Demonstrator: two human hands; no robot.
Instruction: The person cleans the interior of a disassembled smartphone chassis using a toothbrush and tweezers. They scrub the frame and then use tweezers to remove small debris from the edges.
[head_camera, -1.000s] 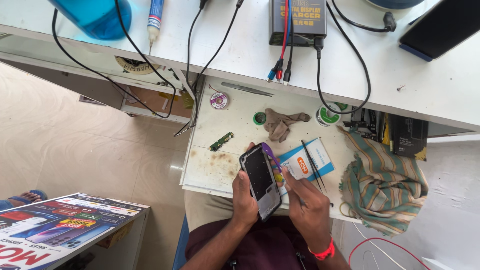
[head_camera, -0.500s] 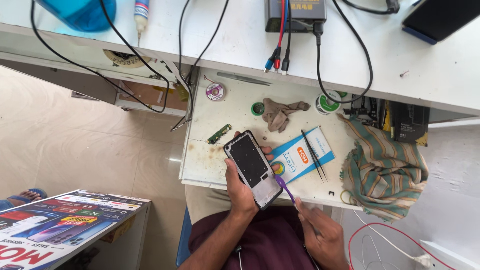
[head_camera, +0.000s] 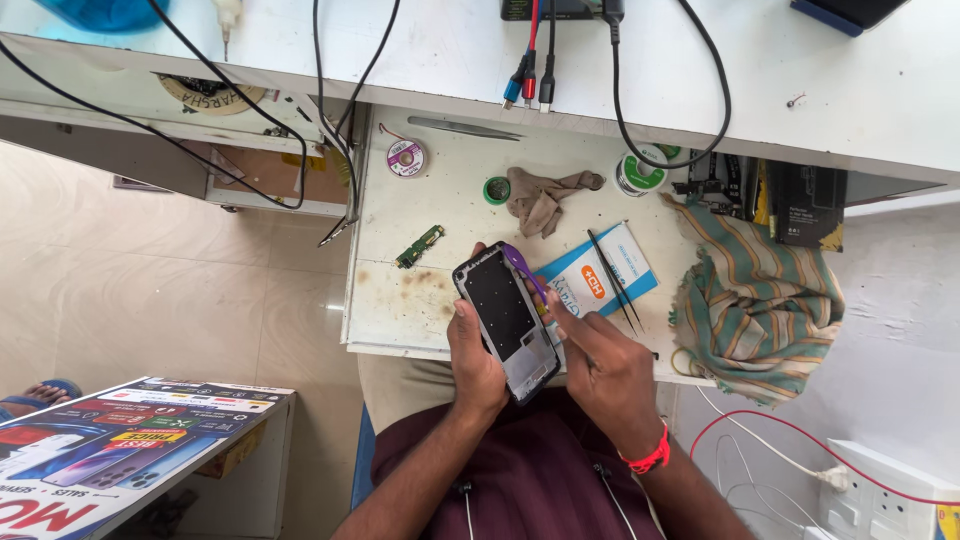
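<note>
My left hand (head_camera: 478, 362) grips a black opened phone frame (head_camera: 505, 318), held upright over the near edge of a stained white pull-out tray (head_camera: 440, 210). My right hand (head_camera: 603, 366) pinches a thin purple pry tool (head_camera: 526, 272) that lies along the phone's right edge. A small green circuit board (head_camera: 420, 246) rests on the tray just left of the phone. Black tweezers (head_camera: 612, 280) lie on a blue and white box (head_camera: 598, 278) to the right.
A striped cloth (head_camera: 765, 305) hangs off the tray's right side. A brown rag (head_camera: 545, 196), solder spools (head_camera: 637, 173) and metal tweezers (head_camera: 463, 128) lie at the back. Cables (head_camera: 330, 120) drape from the white desk (head_camera: 800, 70). A printed poster board (head_camera: 120, 440) stands lower left.
The phone has turned in my left hand from its edge to face up. My right hand came back beside it with the purple tool. The camera has tilted upward slightly.
</note>
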